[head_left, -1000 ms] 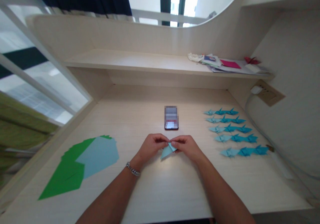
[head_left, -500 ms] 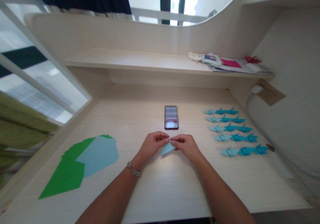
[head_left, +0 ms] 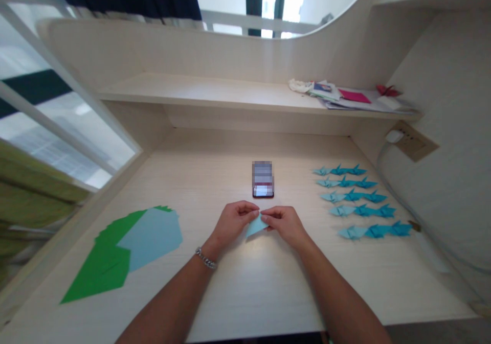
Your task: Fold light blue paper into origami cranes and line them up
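Observation:
A small folded piece of light blue paper (head_left: 255, 226) sits between my two hands just above the desk (head_left: 245, 282). My left hand (head_left: 232, 223), with a bracelet on its wrist, pinches the paper's upper left edge. My right hand (head_left: 286, 224) pinches its upper right edge. The fingertips of both hands meet at the paper's top point. Part of the paper is hidden under my fingers.
A phone (head_left: 263, 180) lies just beyond my hands. Rows of blue paper cranes (head_left: 356, 201) fill the desk's right side. Flat green and light blue sheets (head_left: 130, 247) lie at the left. A shelf holds papers (head_left: 349, 97); a wall socket with cable (head_left: 408, 140) is at the right.
The paper's lower tip, hanging down and left a second ago, has been drawn up between my hands, and the folded piece looks flatter and smaller. My hands shifted slightly up.

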